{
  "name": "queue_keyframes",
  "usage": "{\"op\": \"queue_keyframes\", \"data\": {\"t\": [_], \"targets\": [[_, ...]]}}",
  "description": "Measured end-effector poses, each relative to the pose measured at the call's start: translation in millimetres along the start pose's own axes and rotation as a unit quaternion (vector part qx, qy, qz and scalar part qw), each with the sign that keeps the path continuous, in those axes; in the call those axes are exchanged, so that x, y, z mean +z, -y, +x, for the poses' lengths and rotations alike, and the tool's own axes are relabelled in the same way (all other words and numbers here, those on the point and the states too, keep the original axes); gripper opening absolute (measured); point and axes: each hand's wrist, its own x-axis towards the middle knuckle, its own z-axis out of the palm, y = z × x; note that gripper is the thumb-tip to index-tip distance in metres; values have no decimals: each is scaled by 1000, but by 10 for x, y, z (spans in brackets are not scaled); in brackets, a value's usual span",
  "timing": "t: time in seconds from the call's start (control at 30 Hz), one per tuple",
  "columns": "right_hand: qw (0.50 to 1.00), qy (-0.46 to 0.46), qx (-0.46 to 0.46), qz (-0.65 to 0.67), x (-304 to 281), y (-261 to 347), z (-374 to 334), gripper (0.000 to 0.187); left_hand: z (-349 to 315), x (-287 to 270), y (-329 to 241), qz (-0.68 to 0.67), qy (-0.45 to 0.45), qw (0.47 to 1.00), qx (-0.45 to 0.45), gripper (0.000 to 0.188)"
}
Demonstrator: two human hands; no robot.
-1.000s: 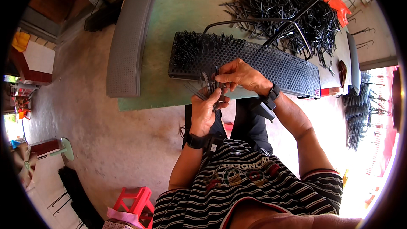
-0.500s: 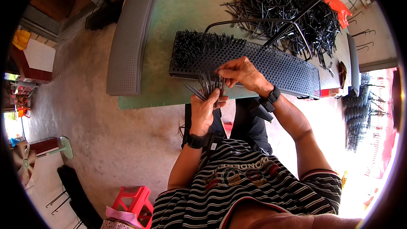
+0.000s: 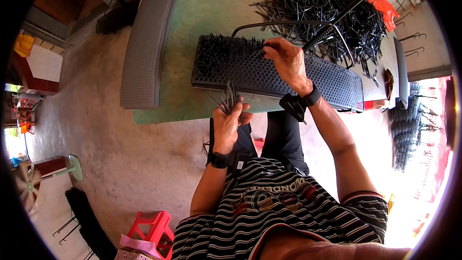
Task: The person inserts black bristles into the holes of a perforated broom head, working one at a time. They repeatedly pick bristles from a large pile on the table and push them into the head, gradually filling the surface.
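Observation:
My left hand (image 3: pixel 226 127) is closed round a bundle of thin dark strips (image 3: pixel 232 97), which fan upward just in front of the table edge. My right hand (image 3: pixel 289 62) pinches over a long black perforated panel (image 3: pixel 320 74); a small dark end shows at its fingertips, seemingly one thin strip, mostly hidden by the fingers. Densely packed upright black strips (image 3: pixel 216 55) stand in the panel's left part and along its far side, reaching to my right fingertips. Round holes show across the remaining surface.
A large heap of loose black strips (image 3: pixel 332 19) covers the green table's (image 3: pixel 185 74) far right. A black metal stand (image 3: pixel 284 23) arches behind the panel. A grey perforated panel (image 3: pixel 144 62) lies along the left edge. A red stool (image 3: pixel 151 226) stands lower left.
My right hand has moved from the bundle up and right, to the far side of the panel beside the packed strips. The left hand with its bundle has dropped slightly nearer me.

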Motion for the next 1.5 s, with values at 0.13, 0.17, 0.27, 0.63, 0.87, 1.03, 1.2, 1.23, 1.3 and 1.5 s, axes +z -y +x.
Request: {"op": "queue_keyframes", "data": {"t": [0.13,0.17,0.27,0.63,0.87,1.03,1.2,1.23,1.3,1.5], "targets": [[1000,12,-21,-16,-11,-43,37,13,-20,27,-67,-4,-1,1000,-1,23],[999,17,-26,-15,-3,-67,46,13,-21,34,-81,-8,-2,1000,-4,22],[999,22,-31,-20,30,-92,70,14,-10,32,-85,-16,-11,1000,-12,22],[993,40,-46,-101,86,-23,151,14,15,47,-69,-35,-1,999,-6,21],[981,69,-97,-153,119,-78,166,14,40,40,-21,-16,-9,1000,16,17],[967,76,-160,-185,142,-37,240,17,58,16,-24,-20,-18,999,25,14],[956,86,-198,-200,178,-80,277,21,34,42,-73,-42,-35,998,28,13],[953,83,-213,-198,192,-91,281,22,25,44,-80,-50,-36,998,29,13],[932,46,-277,-229,203,-50,231,23,4,53,-95,-61,-35,997,33,13],[990,103,-34,-93,343,192,-319,38,-39,99,-176,-60,-36,996,49,13]]}}
